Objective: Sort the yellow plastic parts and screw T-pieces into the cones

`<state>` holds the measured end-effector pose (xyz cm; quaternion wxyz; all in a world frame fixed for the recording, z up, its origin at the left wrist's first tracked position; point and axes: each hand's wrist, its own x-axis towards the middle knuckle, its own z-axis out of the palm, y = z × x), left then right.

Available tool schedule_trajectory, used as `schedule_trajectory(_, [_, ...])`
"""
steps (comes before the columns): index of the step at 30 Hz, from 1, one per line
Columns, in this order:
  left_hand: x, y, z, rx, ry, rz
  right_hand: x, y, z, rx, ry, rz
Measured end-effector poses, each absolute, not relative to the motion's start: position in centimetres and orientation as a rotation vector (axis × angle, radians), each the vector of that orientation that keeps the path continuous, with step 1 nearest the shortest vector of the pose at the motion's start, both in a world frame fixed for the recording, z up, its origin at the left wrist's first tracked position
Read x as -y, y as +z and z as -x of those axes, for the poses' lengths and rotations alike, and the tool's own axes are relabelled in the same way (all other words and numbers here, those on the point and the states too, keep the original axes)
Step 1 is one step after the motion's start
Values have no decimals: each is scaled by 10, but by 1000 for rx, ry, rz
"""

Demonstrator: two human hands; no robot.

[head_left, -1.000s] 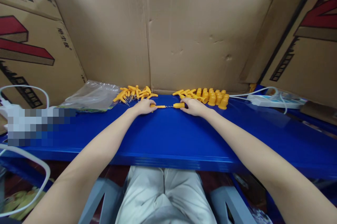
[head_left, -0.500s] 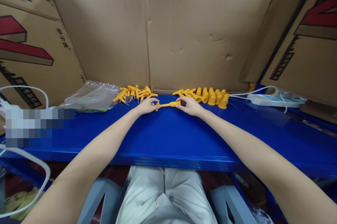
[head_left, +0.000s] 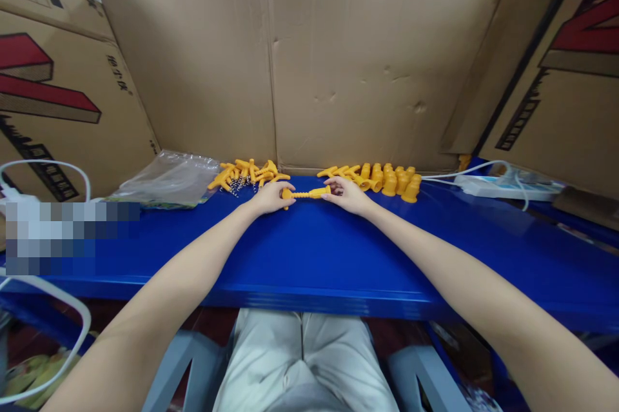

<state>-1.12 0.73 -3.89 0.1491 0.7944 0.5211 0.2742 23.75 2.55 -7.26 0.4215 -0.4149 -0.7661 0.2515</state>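
Observation:
Low over the table, my left hand (head_left: 271, 198) is closed on the yellow T-shaped handle (head_left: 287, 195) of a corkscrew piece. A ridged yellow shaft (head_left: 302, 195) runs sideways from it toward the right. At the other end, the fingertips of my right hand (head_left: 349, 196) pinch a thicker yellow sleeve (head_left: 317, 193) in line with the shaft. Behind my left hand lies a pile of yellow corkscrew handles (head_left: 247, 171) with metal spirals. Beyond my right hand are more yellow T-shaped pieces (head_left: 340, 171) and several yellow bell-shaped caps (head_left: 400, 181).
A blue table (head_left: 309, 251) spreads in front of me, with a cardboard wall (head_left: 367, 70) along its back. Clear plastic bags (head_left: 167, 176) lie at the left. A white power strip (head_left: 507, 186) with cables sits at the right. A white cable (head_left: 72, 299) loops at the left edge.
My left hand's grip on the handle has shifted slightly, and more of the handle shows. My right fingers have moved a little on the sleeve. Both hands stay in nearly the same place.

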Motion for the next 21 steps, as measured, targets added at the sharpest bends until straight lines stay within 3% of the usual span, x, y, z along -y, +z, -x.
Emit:
schedule_trajectory(12, [-14,-44,16,-1482,861,-2369,-7,-50,-243,1817,1084,1050])
schedule_trajectory(21, [-8,-41,11,-1441,902,-2243,4,-44,-233,1764,1049,1212])
